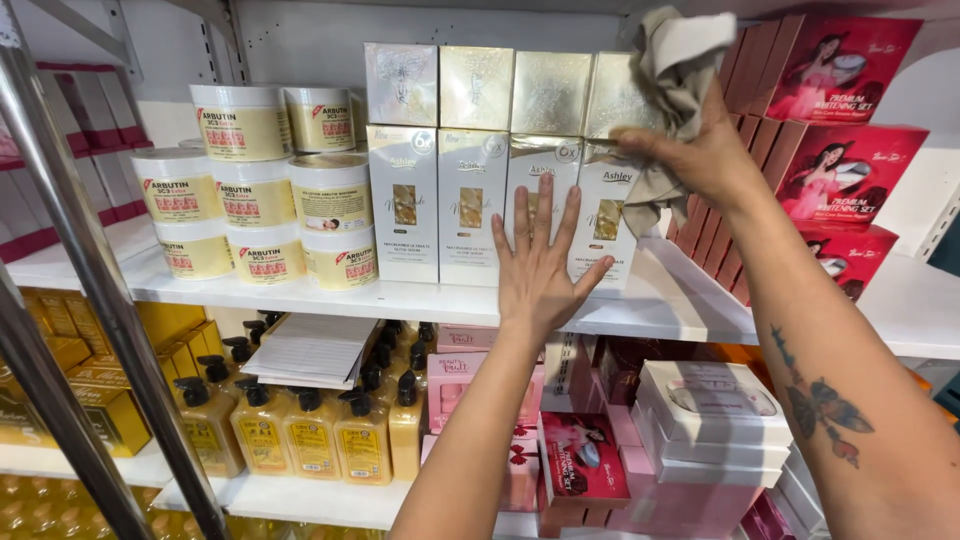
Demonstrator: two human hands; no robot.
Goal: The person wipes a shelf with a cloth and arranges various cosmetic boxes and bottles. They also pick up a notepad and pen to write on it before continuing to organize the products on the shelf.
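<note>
Tall gold-and-white boxes (470, 205), upright, frame centre; left hand (538, 270) spread flat against them; right hand (700, 150) clutching crumpled beige cloth (672, 70).

A crumpled beige cloth (668, 90) hangs in loose folds against the upper right of the boxes, its top bunched near the shelf above and its lower end trailing down over the right-hand tall box.

The boxes stand upright on the white shelf (660, 300) in two tiers. The lower tier is four tall white and gold boxes (438, 205) set side by side, touching, each with a small gold window on its front. On top sit four shiny square boxes (478, 88), silver to pale gold, also touching.
</note>
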